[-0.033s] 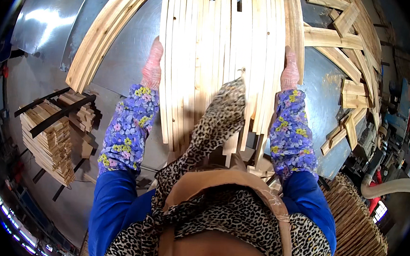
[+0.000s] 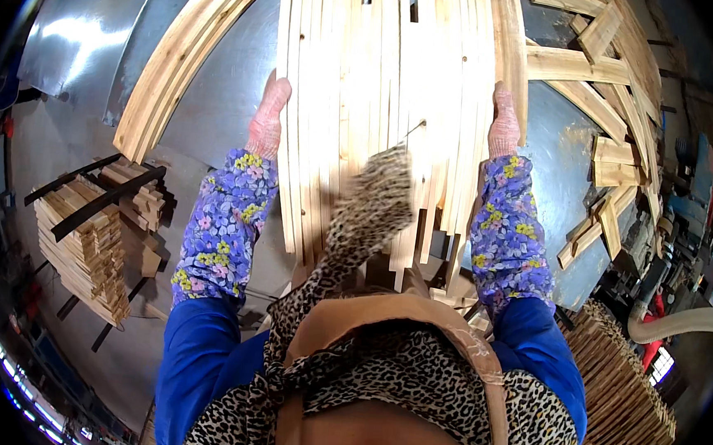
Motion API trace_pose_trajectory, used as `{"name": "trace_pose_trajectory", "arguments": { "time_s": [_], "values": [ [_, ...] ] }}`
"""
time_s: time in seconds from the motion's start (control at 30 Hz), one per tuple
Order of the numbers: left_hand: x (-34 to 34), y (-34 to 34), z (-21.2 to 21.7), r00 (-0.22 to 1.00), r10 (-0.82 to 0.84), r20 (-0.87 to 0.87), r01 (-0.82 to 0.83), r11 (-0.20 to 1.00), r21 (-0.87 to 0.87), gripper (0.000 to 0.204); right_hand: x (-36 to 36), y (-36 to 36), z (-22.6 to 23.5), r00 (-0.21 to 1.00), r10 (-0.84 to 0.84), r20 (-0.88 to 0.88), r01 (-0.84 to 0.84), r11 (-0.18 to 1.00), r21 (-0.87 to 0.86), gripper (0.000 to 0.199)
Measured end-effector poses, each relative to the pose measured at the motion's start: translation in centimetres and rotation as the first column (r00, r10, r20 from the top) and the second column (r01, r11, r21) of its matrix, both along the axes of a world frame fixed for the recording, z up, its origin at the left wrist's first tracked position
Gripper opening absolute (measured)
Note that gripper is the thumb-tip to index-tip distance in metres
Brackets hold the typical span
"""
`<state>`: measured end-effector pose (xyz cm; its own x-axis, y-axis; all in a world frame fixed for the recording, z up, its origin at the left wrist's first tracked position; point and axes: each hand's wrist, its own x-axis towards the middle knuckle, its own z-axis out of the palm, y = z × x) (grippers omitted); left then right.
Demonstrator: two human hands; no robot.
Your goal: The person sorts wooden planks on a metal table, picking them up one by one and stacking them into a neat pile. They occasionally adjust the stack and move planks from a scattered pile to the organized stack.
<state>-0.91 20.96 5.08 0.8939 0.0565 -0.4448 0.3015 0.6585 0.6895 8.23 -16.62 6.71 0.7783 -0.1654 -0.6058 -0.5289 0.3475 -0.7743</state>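
Observation:
Long pale wooden strips point(image 2: 353, 98) lie side by side, their near ends uneven. My left hand point(image 2: 268, 121), in a pinkish knit glove, is upright against the outer left strip, its thumb side up. On the opposite side my right hand point(image 2: 505, 125), gloved alike, is beside the outer right strip and next to a wider board point(image 2: 510, 35). The remaining fingers of both hands are hidden, so I cannot tell how they are bent. A leopard-print cloth tail point(image 2: 375, 199) hangs blurred over the strips' near part.
Long boards point(image 2: 190, 54) lie on the metal table point(image 2: 226, 73) at left. Loose wood pieces point(image 2: 617, 162) are scattered at right. A wood stack point(image 2: 82, 245) stands at lower left, a larger stack point(image 2: 609, 397) at lower right. A pale hose point(image 2: 684, 324) runs at far right.
My left hand has tipped slightly to the right and drawn a little nearer. The cloth tail has swung slightly to the left. My right hand looks almost unmoved.

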Motion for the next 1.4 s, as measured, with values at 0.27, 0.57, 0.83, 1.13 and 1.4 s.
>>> {"name": "trace_pose_trajectory", "arguments": {
  "time_s": [0.27,0.57,0.83,1.13,1.4],
  "values": [
    [-3.9,0.9,-1.7,0.995,-0.095,-0.04,0.072,0.92,-0.384,0.066,-3.3,-2.0,1.7,0.988,0.146,-0.043,-0.142,0.986,0.085,0.077],
    [-1.6,4.3,9.9,0.979,-0.068,0.194,0.073,0.997,-0.014,0.061,0.4,-2.3,6.4,0.963,0.04,0.268,-0.177,0.841,0.511,0.075],
    [11.5,12.7,23.9,0.494,-0.338,0.801,0.392,0.909,0.142,0.051,9.3,-0.5,24.4,0.455,0.034,0.89,-0.364,0.919,0.152,0.091],
    [7.6,5.8,20.3,0.891,-0.264,0.368,0.309,0.948,-0.069,0.059,10.4,-2.1,18.7,0.736,-0.052,0.675,-0.194,0.939,0.283,0.069],
    [0.9,5.8,6.8,0.937,-0.221,0.27,0.137,0.944,0.299,0.059,-5.5,2.7,10.6,0.796,-0.043,0.604,-0.1,0.974,0.201,0.033]
  ]
}}
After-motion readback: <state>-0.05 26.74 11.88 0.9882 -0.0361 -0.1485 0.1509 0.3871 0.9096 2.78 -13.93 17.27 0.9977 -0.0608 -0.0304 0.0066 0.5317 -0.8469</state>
